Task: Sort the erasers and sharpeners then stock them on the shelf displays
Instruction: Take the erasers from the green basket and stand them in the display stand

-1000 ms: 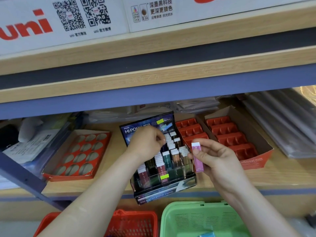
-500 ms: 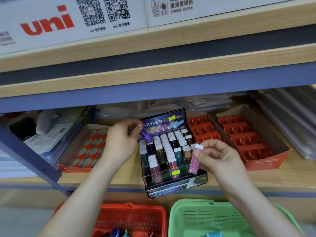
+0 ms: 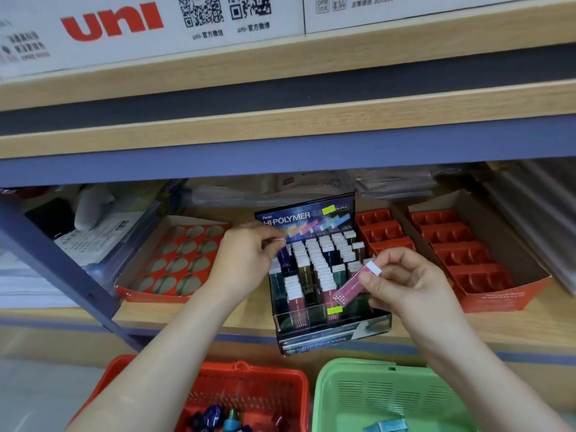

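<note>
Right grip (image 3: 411,285) is pinching a slim pink-sleeved eraser with a white tip (image 3: 352,285) between thumb and fingertips, holding it tilted just above the right front rows of the black cardboard display box of upright slim erasers (image 3: 333,335). Left grip (image 3: 246,260) is pinching the white tip of a purple-sleeved eraser (image 3: 284,254) at the box's back left corner. Doing this well is probably a matter of turning the pink one upright, white end up, matching it to the row of its own colour, and sliding it straight down without tipping its neighbours. Whether the purple one is going in or coming out is not showing. Nearest, the red plastic basket (image 3: 249,369) and the green plastic basket (image 3: 352,364) are being cut off by the bottom edge, so their contents are showing only as a few blue and dark shapes. Any free slot under the pink eraser is being hidden by the fingers. Farthest back on the shelf, the clear-wrapped packets (image 3: 396,185) are lying in shadow, too dim to identify.
</note>
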Demonstrator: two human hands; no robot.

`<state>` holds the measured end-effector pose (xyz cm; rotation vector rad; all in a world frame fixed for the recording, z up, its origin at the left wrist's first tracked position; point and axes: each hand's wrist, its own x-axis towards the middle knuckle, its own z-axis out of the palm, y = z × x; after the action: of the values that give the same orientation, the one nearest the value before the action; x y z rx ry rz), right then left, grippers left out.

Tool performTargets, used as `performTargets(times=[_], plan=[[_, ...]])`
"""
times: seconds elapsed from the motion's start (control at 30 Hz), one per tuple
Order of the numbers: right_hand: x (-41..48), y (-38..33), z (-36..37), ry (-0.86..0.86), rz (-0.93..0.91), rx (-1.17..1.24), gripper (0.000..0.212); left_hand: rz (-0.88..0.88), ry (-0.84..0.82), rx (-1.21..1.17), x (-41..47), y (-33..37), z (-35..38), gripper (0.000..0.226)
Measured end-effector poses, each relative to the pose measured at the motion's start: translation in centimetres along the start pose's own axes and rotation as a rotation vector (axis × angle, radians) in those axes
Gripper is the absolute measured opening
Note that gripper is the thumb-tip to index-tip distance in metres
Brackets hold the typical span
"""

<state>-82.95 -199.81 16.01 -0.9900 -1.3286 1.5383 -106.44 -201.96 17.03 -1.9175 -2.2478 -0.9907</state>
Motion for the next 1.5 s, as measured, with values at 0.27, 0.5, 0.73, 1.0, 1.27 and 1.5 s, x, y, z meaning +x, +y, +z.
performTargets(times=[0.27, 0.5, 0.73, 1.0, 1.27, 1.5], plan=[[0.0, 0.0, 0.8, 0.002, 0.007, 0.048, 0.011, -0.022, -0.121, -0.034, 1.1, 0.3, 0.4, 0.011], [-0.3, 0.0, 1.4, 0.048, -0.025, -0.039, 0.015, -0.04, -0.178, 0.007, 0.6, -0.3, 1.3, 0.001], [-0.3, -0.2, 2.3, 0.006, -0.118, -0.016, 0.018, -0.183, -0.186, -0.586, -3.2, 2.8, -1.8, 0.013], [-1.2, -0.2, 3.7, -0.087, -0.252, -0.279, 0.022, -0.297, 0.043, -0.716, -7.7, 3.8, -2.7, 0.034], [-1.8, 2.5, -0.9, 0.127, -0.21, -0.788, 0.046, -0.417, 0.092, -0.658, -6.9, -0.2, -1.4, 0.034], [-2.0, 3.6, -1.1, 0.08, -0.214, -0.773, 0.051, -0.313, 0.037, -0.484, -6.0, -0.4, -0.4, 0.027]])
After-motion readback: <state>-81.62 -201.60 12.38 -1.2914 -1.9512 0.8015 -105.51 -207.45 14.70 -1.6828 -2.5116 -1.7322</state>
